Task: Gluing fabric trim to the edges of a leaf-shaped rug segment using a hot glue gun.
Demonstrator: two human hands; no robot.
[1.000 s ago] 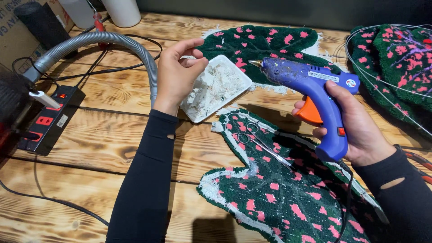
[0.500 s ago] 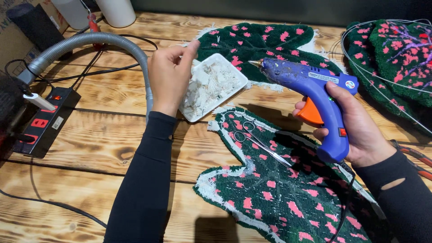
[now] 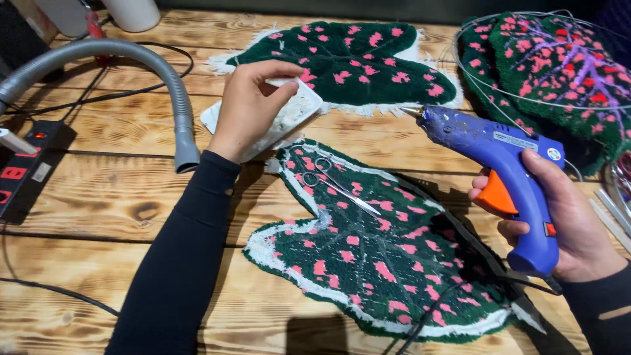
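Glue gun (image 3: 506,167): blue with an orange trigger, held above the table (image 3: 98,217), nozzle aimed left and clear of the rugs.
Right hand (image 3: 565,223): fingers clenched around the grip, one on the trigger.
Left hand (image 3: 253,105): fingers grasp the white tray (image 3: 296,112), steadying it.
Leaf-shaped tufted rug (image 3: 381,256): flat on the table, scissors (image 3: 338,184) resting on it within reach.
Grey hose (image 3: 131,66): curves down just left of the tray.
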